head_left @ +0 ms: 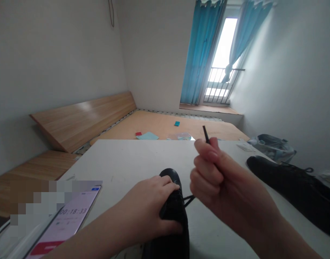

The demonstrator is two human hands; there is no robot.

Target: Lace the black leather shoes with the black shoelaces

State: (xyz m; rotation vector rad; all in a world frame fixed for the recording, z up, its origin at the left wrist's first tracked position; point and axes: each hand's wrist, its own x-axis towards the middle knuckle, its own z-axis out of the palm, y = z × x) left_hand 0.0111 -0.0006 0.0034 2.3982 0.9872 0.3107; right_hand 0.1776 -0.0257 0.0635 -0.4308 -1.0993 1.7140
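- Clamping the left hand (pixel 154 201) over a black shoe (pixel 178 210), with the grip spread across its top: fingers toward the toe, thumb lower down.
- Closing the right hand (pixel 210 169) in a fist, raised just to the right of the shoe, with its grip pinched together on a black lace (pixel 205 134) and the stiff end poking up above thumb and forefinger.
- Running as dark strands from the right side of the shoe to the fist; cannot tell, inside the curled fingers, how the lace goes.
- Standing on the white table (pixel 124 156), between the hands, in the case of the shoe; pointing toe away, cut off at heel by the lower edge.
- Lying at the right of the table, well apart from both hands, in the case of the other shoe (pixel 286 187); aiming its toe far and left, with a loop sticking up.
- Showing 00:18:33 on the phone (pixel 76 216) at lower left, beside the left forearm; blurred out in part.
- Seen beyond the table: a bed (pixel 156 122) bearing a small blue block (pixel 177 123), a red piece (pixel 138 133) and a pale sheet (pixel 148 136).
- Placed past the other shoe, near the wall: a clear bag (pixel 275 147).
- Hung at the barred window (pixel 227 39): blue curtains (pixel 198 54).
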